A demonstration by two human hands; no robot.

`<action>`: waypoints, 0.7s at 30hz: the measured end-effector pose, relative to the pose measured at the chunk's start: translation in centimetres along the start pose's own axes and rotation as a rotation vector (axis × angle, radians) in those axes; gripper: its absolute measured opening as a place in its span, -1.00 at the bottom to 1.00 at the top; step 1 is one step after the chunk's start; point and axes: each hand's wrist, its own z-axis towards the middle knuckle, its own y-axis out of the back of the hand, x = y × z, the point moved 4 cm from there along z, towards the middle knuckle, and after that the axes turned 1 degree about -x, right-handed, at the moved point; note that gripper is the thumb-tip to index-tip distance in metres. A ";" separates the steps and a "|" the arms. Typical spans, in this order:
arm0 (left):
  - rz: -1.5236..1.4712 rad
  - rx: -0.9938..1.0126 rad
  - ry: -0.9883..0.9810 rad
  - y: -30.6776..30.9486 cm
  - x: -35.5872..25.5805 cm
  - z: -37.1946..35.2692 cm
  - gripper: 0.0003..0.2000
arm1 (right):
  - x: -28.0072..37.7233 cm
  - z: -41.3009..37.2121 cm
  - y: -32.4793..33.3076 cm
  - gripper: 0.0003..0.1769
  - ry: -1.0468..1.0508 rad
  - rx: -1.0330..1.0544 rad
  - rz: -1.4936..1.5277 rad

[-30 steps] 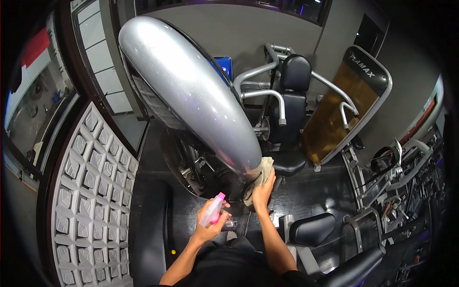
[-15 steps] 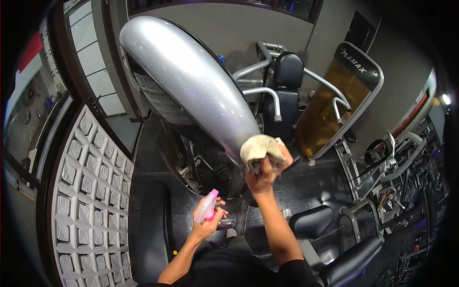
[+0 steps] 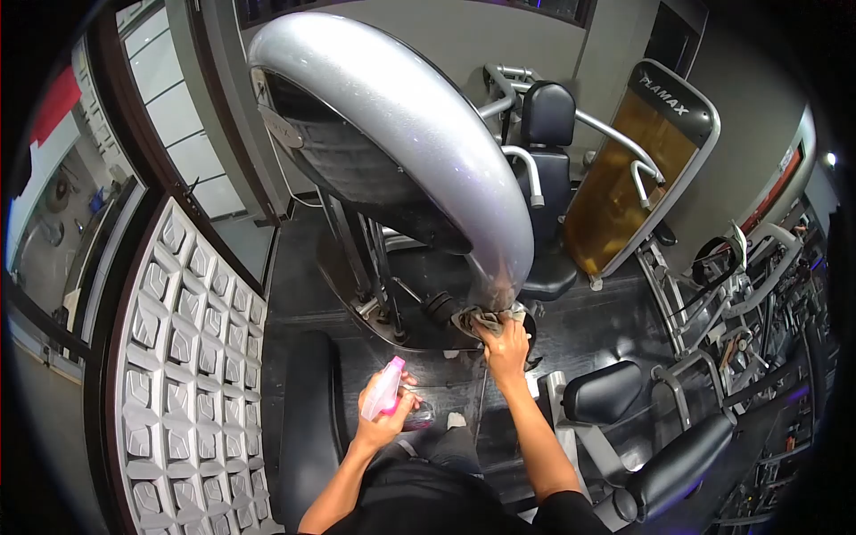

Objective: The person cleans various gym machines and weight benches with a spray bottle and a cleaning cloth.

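Note:
In the head view, my right hand [image 3: 506, 346] is closed on a crumpled, stained cloth [image 3: 486, 321]. The cloth rests against the lower end of a curved silver machine housing [image 3: 428, 116]. Part of the cloth is hidden behind my fingers. Lower down and to the left, my left hand [image 3: 382, 419] grips a spray bottle [image 3: 385, 390] with a pink and whitish top and a clear body. The bottle is held away from the machine, in front of my body.
Behind the housing stands a seated machine with a black backrest [image 3: 548, 114] and a gold weight-stack cover [image 3: 615, 187]. Black padded benches [image 3: 308, 428] and pads [image 3: 604, 392] flank me. A patterned white panel [image 3: 192, 357] lines the left side.
My right hand and the cloth have moved down the silver housing to its lower end. My left hand still holds the spray bottle in about the same place. The view has shifted slightly.

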 end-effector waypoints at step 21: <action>0.027 0.034 -0.022 0.5 -0.5 -3.1 -0.66 | 3.6 0.4 -11.6 -0.75 0.579 0.395 -0.339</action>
